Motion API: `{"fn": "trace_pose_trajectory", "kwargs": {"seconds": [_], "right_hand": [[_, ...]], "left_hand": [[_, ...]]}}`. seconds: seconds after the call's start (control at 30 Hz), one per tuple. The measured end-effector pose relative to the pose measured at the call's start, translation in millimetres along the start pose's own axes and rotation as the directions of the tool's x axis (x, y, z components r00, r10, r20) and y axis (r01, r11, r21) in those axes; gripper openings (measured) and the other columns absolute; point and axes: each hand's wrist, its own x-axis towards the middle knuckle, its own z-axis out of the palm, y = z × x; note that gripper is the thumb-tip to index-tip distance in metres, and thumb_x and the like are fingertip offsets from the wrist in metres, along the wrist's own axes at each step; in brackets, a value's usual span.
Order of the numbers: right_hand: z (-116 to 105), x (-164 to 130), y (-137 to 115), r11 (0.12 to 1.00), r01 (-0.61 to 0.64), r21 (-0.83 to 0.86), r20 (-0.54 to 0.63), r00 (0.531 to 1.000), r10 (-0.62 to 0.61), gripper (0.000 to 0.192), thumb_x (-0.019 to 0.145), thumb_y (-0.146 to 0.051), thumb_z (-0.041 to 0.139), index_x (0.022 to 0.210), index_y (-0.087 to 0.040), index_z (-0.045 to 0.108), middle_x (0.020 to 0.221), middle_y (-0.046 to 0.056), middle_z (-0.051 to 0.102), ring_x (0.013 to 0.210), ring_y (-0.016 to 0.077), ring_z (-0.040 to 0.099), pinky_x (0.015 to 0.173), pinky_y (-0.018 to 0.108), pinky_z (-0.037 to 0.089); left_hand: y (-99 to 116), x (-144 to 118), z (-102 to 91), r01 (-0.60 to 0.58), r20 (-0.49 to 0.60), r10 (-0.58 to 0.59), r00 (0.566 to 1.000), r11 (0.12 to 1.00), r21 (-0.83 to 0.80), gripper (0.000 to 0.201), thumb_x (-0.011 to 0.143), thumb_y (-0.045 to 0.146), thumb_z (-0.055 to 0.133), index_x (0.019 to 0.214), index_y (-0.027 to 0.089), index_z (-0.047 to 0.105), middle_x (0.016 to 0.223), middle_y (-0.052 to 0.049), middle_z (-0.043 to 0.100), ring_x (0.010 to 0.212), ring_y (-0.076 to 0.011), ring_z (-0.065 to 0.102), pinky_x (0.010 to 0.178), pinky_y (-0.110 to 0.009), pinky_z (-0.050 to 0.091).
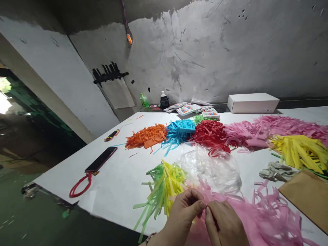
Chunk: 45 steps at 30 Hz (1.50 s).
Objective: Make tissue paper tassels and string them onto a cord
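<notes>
My left hand (186,210) and my right hand (225,222) meet at the front of the table, thumbs and fingers pinched together. Pink fringed tissue paper (246,212) lies under and around them, and a bit of it seems caught between the fingertips; the exact hold is partly hidden. Just left of my left hand is a tassel of yellow tissue strips (170,181), with green tissue strips (155,188) beside it. Beyond my hands sits a crumpled clear plastic bag (212,169).
Orange (148,135), blue (180,131), red (211,134) and pink tissue fringe bundles (284,128) line the back. A phone (101,159) and a cutter (112,135) lie left. A yellow bundle (302,152), grey cloth (278,171) and brown card (307,194) are right; a white box (252,103) stands behind.
</notes>
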Motion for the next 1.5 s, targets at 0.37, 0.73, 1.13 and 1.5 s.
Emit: {"fn": "trace_pose_trajectory", "kwargs": {"seconds": [0.37,0.73,1.13,1.5], "right_hand": [[-4.2,-5.9,-3.7,0.987,-0.099,0.125,0.063,0.994,0.092,0.030,0.103,-0.022,0.040,0.075,-0.023,0.053,0.067,-0.001,0.057,0.064,0.0155,0.056,0.060,0.026,0.041],[-7.3,-9.5,8.5,0.985,0.059,0.164,0.228,0.969,-0.096,0.029,0.105,-0.021,0.035,0.084,-0.024,0.054,0.072,-0.002,0.061,0.065,0.0132,0.060,0.063,0.022,0.048],[-4.8,-12.9,8.3,0.995,0.064,0.081,0.150,0.986,-0.075,0.032,0.105,-0.020,0.034,0.080,-0.023,0.055,0.069,-0.001,0.059,0.063,0.0148,0.057,0.063,0.026,0.047],[-6.0,-11.7,1.2,0.970,-0.061,0.235,0.099,0.994,0.039,0.019,0.103,-0.037,0.046,0.099,-0.023,0.058,0.082,0.001,0.065,0.075,0.0168,0.062,0.070,0.027,0.050]], "left_hand": [[8.2,-7.0,-2.2,-0.021,0.116,0.019,0.993,1.000,0.020,0.030,0.068,0.039,0.089,0.074,0.013,0.074,0.067,0.000,0.060,0.058,-0.0089,0.052,0.057,-0.020,0.042],[16.9,-10.5,-9.8,0.019,0.190,-0.039,0.981,0.995,0.102,0.026,0.073,0.036,0.086,0.074,0.012,0.075,0.066,-0.003,0.064,0.058,-0.0110,0.057,0.057,-0.022,0.044],[10.1,-9.9,-9.0,0.044,0.150,-0.064,0.987,0.991,0.130,0.030,0.074,0.040,0.084,0.075,0.012,0.071,0.066,-0.003,0.063,0.057,-0.0101,0.054,0.054,-0.021,0.042],[17.7,-6.8,-16.7,0.077,0.123,-0.116,0.986,0.954,0.291,0.036,0.065,0.043,0.087,0.065,0.013,0.068,0.059,0.000,0.057,0.052,-0.0092,0.047,0.050,-0.022,0.035]]}}
